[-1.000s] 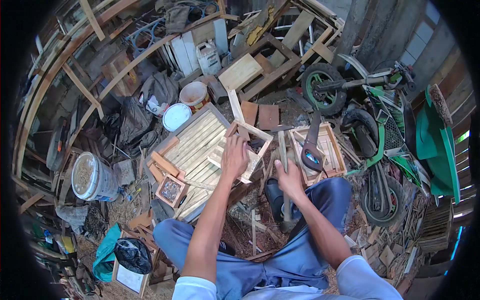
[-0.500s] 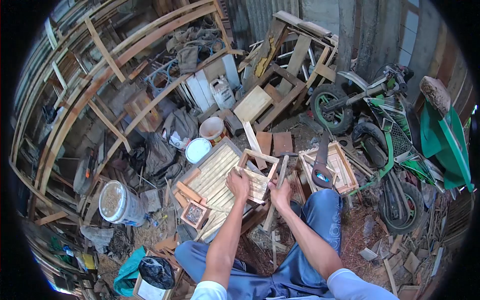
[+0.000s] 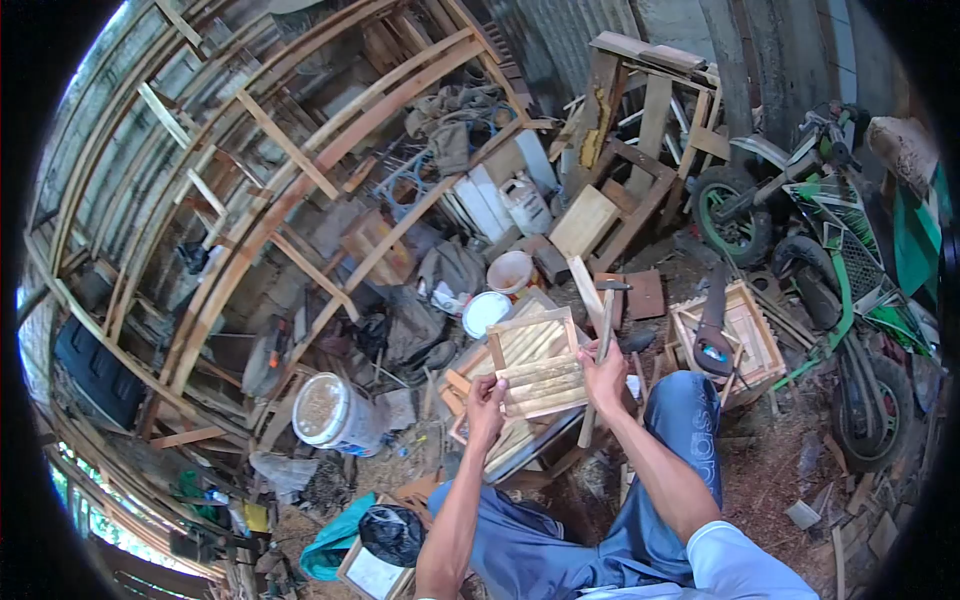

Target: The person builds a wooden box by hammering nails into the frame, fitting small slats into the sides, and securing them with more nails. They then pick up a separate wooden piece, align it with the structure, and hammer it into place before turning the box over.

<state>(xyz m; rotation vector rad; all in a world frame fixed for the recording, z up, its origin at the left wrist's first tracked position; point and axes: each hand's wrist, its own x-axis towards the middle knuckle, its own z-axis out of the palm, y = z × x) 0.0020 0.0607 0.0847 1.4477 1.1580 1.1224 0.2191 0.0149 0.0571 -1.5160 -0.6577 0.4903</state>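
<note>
A small rectangular wooden frame (image 3: pixel 548 388) is raised above the slatted work board (image 3: pixel 515 437). Slats cover its lower part, and through the open upper part the board shows. My left hand (image 3: pixel 487 408) is closed on its left edge. In my right hand (image 3: pixel 604 376) is a hammer (image 3: pixel 607 325), head up and handle pointing down past the palm. The same hand touches the frame's right edge; its fingertips are partly hidden. A small wooden box stands at the board's left side, mostly behind my left hand.
On the right, a handsaw (image 3: pixel 712 330) lies across a wooden crate (image 3: pixel 768 345). A white bucket (image 3: pixel 332 412) stands to the left, a white lid (image 3: pixel 486 313) beyond the board. Farther right is a green motorbike (image 3: pixel 840 260). Wood scraps litter the ground.
The wooden frame has been lifted off the board and turned toward me, with both hands now at its sides. The hammer stands more upright. The whole view has shifted right and down.
</note>
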